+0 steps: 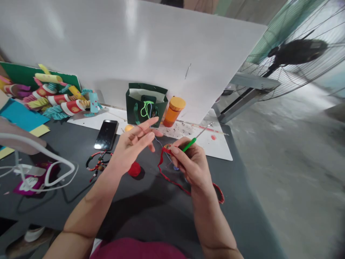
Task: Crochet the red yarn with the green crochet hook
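My right hand (188,162) is closed around a green-handled crochet hook (198,136), whose metal tip points up and to the right. It also pinches a red crocheted strip (172,180) that trails down across the dark table (151,212). My left hand (134,144) is raised with its fingers stretched out and apart; a thin thread runs over them toward the strip. A small red yarn ball (134,169) lies just below my left wrist.
A black phone (106,134), a beaded bracelet (98,163), a green gift bag (145,106) and an orange jar (174,111) stand near a white board (205,142). Paper crafts (54,97) sit at the far left. A large fan (296,54) stands at right.
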`<move>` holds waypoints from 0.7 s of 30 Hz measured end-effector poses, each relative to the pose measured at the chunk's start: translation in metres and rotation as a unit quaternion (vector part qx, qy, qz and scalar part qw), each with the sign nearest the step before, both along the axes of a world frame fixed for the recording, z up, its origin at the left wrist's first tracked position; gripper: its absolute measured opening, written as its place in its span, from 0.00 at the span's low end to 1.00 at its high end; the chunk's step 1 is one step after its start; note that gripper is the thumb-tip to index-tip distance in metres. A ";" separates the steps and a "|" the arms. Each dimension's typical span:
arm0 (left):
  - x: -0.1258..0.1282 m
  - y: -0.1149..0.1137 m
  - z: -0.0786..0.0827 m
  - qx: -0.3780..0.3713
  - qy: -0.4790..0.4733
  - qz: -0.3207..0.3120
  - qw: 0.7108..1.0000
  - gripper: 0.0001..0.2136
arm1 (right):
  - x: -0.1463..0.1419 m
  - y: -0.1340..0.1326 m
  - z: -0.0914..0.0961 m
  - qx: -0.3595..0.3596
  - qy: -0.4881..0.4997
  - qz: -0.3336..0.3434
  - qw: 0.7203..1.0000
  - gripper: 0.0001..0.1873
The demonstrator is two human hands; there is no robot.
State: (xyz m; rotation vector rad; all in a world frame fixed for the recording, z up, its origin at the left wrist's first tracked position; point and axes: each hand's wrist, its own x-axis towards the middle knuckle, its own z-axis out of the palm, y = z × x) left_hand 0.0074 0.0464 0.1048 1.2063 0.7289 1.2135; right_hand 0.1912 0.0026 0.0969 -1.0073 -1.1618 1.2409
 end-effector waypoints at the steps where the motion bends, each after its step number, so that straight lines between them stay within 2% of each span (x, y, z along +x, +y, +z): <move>1: 0.001 -0.002 0.001 0.000 0.014 -0.026 1.000 0.21 | 0.000 0.000 0.000 0.000 0.003 -0.003 1.000 0.15; 5: 0.003 -0.006 0.003 -0.004 0.080 -0.089 0.993 0.22 | -0.003 0.002 0.001 0.013 0.005 -0.021 1.000 0.17; 8: 0.008 -0.010 0.003 0.006 0.115 -0.054 0.992 0.14 | -0.005 0.003 0.002 0.027 -0.010 -0.044 0.999 0.18; 11: 0.013 -0.012 0.003 0.022 0.109 -0.021 0.994 0.08 | -0.006 0.003 0.002 0.031 -0.028 -0.050 0.998 0.18; 21: 0.018 -0.013 0.005 0.008 0.064 -0.008 0.998 0.07 | -0.006 0.003 0.001 0.019 -0.016 -0.019 1.000 0.17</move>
